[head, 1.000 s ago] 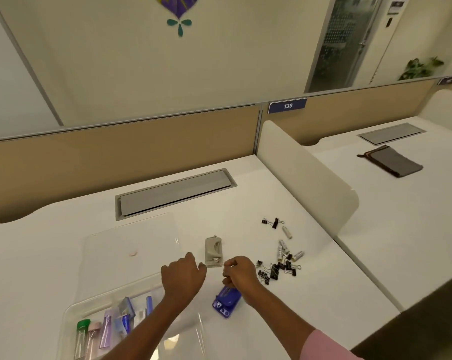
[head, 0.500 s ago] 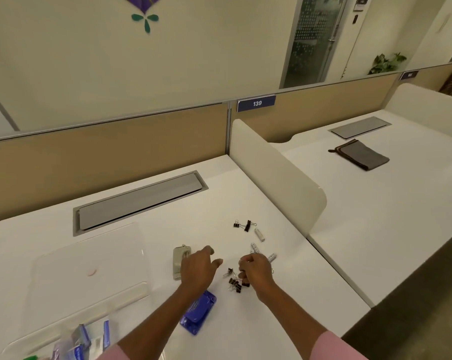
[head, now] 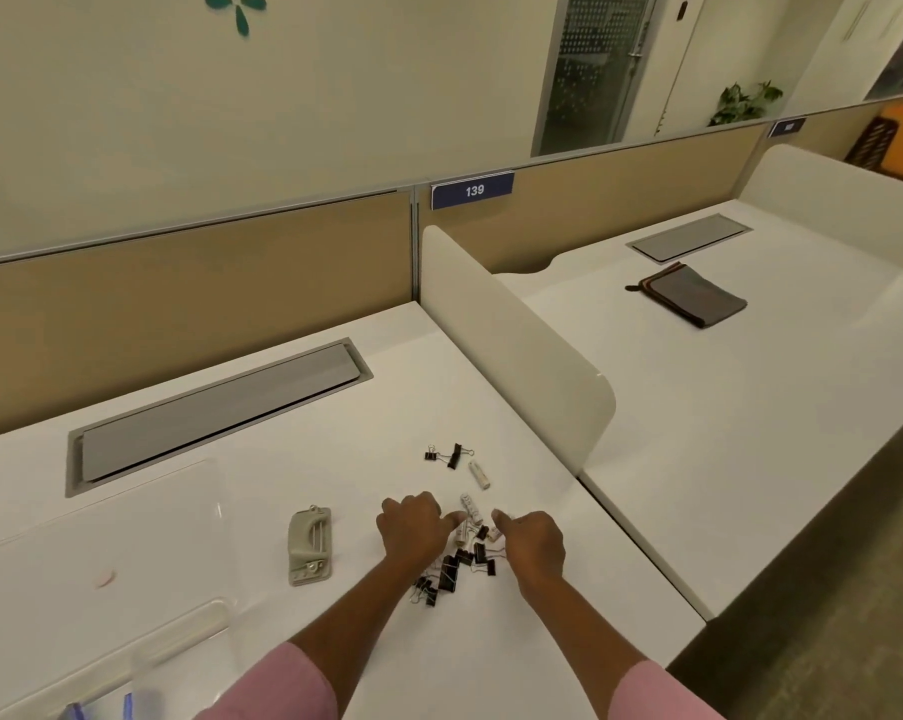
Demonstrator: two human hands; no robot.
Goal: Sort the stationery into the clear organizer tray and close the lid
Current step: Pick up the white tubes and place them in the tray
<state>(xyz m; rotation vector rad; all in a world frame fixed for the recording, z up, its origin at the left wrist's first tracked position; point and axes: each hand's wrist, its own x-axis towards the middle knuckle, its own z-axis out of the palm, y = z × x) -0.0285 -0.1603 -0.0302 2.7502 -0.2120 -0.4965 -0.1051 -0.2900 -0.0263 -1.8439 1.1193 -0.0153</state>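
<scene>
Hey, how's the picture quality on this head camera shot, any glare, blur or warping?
Head view, light: warm and even, only soft shadows by the binder clips; head view, distortion: the wide lens bows the desk divider; head view, glare: the clear organizer tray almost vanishes against the white desk, shown only by faint glints on its rim.

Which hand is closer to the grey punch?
Left. The left hand lies just right of the grey punch; the right hand is farther, beyond the binder clips.
</scene>
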